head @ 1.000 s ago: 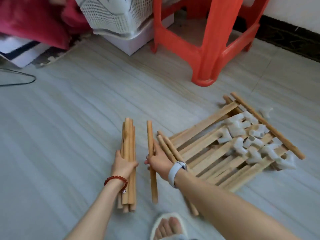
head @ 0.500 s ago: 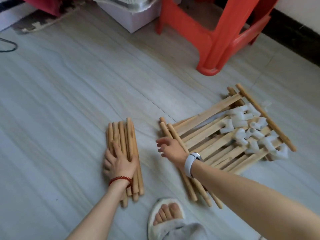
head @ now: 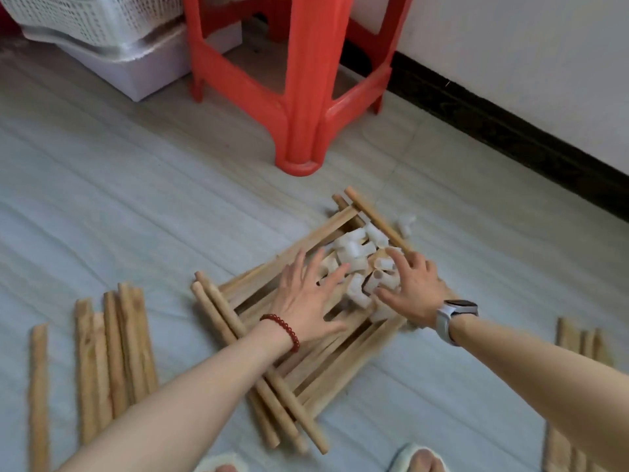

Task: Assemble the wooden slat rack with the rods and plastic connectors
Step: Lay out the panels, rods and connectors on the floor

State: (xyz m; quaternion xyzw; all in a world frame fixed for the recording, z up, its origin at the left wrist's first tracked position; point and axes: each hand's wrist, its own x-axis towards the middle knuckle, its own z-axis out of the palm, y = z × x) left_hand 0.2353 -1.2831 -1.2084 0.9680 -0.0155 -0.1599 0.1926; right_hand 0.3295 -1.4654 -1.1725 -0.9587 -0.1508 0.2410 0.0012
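Observation:
A stack of wooden slat panels (head: pixel 340 366) lies on the floor in the middle, with a heap of white plastic connectors (head: pixel 357 253) on top. My left hand (head: pixel 306 298), fingers spread, hovers over the slats at the left edge of the heap. My right hand (head: pixel 413 287), also spread, touches the connectors from the right. Long round rods (head: pixel 235 332) lie along the stack's left side, and another rod (head: pixel 374 216) runs along its far edge. A group of shorter rods (head: pixel 112 352) lies on the floor to the left.
A red plastic stool (head: pixel 299 83) stands just beyond the stack. A white mesh basket on a white box (head: pixel 112 39) sits at the back left. More wooden sticks (head: pixel 578 345) lie at the right edge. A dark skirting board (head: pixel 510 131) runs along the wall. My slippered feet (head: pixel 418 458) are at the bottom.
Both hands have left the rods on the left and moved over to the slat stack, now spread above the connector heap. The view has shifted right.

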